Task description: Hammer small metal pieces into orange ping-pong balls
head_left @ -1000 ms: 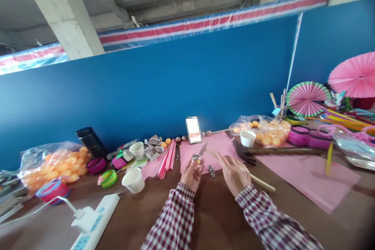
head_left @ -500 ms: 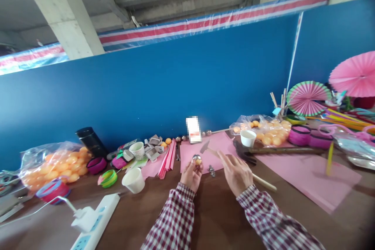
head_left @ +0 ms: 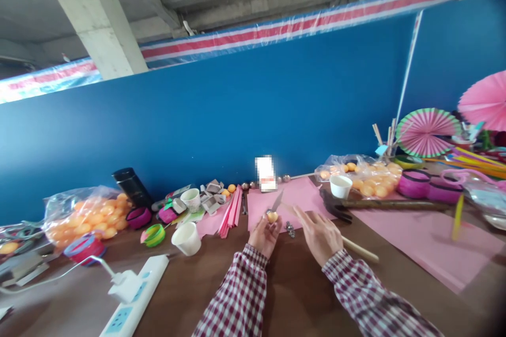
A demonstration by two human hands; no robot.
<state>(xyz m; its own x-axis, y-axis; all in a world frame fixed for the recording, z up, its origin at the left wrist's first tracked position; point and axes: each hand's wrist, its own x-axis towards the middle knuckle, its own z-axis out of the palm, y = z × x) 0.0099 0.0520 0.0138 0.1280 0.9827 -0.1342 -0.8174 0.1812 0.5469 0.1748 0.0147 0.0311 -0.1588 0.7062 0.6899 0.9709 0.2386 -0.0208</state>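
My left hand [head_left: 265, 236] has its fingers closed around a small round shiny ball [head_left: 272, 216], silvery at the edge and yellowish on the side facing me. To the right, my right hand [head_left: 322, 234] is over the pale wooden handle of a small hammer [head_left: 361, 249], index finger stretched along it and thumb hidden. Its thin, pointed metal head [head_left: 278, 200] is just beyond the ball; I cannot tell whether they touch. A small cluster of metal pieces [head_left: 290, 229] lies between my hands. Pink paper [head_left: 304, 195] is spread behind them.
At left are a white cup [head_left: 186, 239], a power strip [head_left: 136, 295] with a plug, and a bag of orange balls [head_left: 93, 216]. A dark-headed hammer [head_left: 332, 205], another white cup [head_left: 340, 186] and purple bands [head_left: 413, 183] stand right. A blue partition [head_left: 237, 110] closes the back.
The ball in my left hand has turned, showing more yellow and less silver. The hammer head has come slightly closer to it. The whole view has shifted a little.
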